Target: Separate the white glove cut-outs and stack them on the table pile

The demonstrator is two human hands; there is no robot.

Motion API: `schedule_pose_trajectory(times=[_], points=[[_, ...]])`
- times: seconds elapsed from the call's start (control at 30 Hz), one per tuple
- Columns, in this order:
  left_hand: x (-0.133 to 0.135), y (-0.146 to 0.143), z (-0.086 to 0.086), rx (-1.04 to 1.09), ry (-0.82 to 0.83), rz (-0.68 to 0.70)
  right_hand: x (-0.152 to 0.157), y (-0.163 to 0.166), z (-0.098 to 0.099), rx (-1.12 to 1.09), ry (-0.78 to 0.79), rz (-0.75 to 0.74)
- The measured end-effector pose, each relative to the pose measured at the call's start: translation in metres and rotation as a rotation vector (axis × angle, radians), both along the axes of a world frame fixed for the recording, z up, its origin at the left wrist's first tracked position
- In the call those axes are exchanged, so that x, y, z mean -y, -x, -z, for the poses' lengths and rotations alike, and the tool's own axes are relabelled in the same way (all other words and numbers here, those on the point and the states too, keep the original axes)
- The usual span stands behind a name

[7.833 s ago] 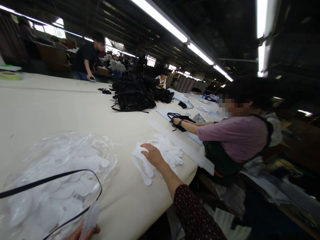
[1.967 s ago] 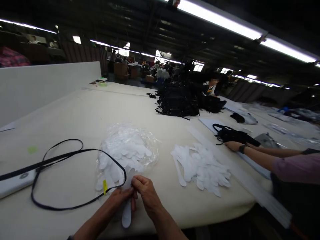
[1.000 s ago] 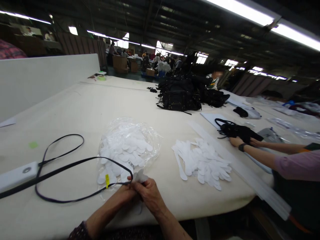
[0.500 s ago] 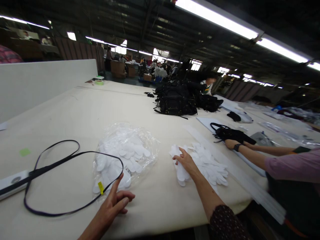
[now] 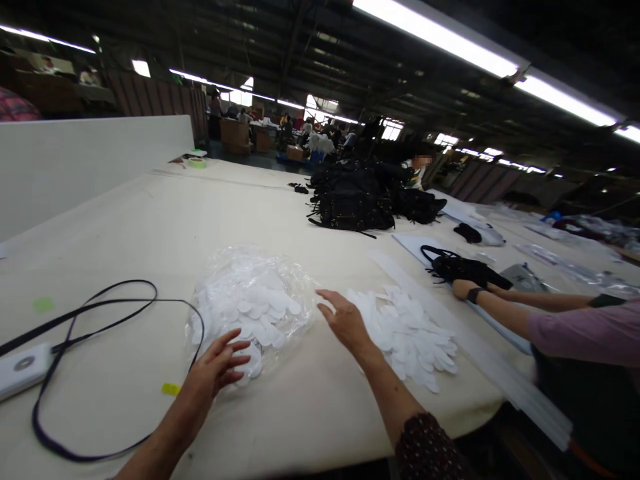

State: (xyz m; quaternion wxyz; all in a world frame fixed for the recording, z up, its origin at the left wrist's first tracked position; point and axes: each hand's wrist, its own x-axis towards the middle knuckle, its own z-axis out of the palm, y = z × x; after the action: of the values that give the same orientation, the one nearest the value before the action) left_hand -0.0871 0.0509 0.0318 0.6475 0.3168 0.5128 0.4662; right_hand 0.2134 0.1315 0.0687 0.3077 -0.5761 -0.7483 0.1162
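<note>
A clear plastic bag [image 5: 260,293] full of white cut-out pieces lies on the cream table in front of me. My left hand [image 5: 215,368] is open, fingers spread, its tips at the bag's near edge. My right hand [image 5: 345,321] is open too and hovers between the bag and a loose pile of white pieces [image 5: 405,328] to the right. Neither hand holds anything. A thin black strap [image 5: 100,320] loops across the table to the left of the bag.
A white flat device [image 5: 23,365] lies at the left edge and a small yellow tag [image 5: 171,389] near my left wrist. A co-worker's arms [image 5: 505,308] rest on a black bag [image 5: 463,268] at right. A heap of black bags [image 5: 357,197] sits farther back.
My right hand has left the loose pile and moved left toward the bag. My left hand moved up onto the bag's edge. The black strap slid off the bag to the left.
</note>
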Motion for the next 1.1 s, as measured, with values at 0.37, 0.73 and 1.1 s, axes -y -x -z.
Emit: schedule_pose_trajectory(times=[0.37,0.73,1.1], points=[[-0.103,0.022,-0.018,-0.110,-0.229,-0.259,0.007,0.086,0.045,0.283,0.276,-0.412],[-0.099,0.069,-0.022,-0.328,-0.183,-0.171,-0.022,0.121,0.026,0.031,0.271,-0.397],[-0.087,0.071,0.006,-0.223,-0.158,-0.388,-0.052,0.177,0.044,0.335,0.186,-0.331]])
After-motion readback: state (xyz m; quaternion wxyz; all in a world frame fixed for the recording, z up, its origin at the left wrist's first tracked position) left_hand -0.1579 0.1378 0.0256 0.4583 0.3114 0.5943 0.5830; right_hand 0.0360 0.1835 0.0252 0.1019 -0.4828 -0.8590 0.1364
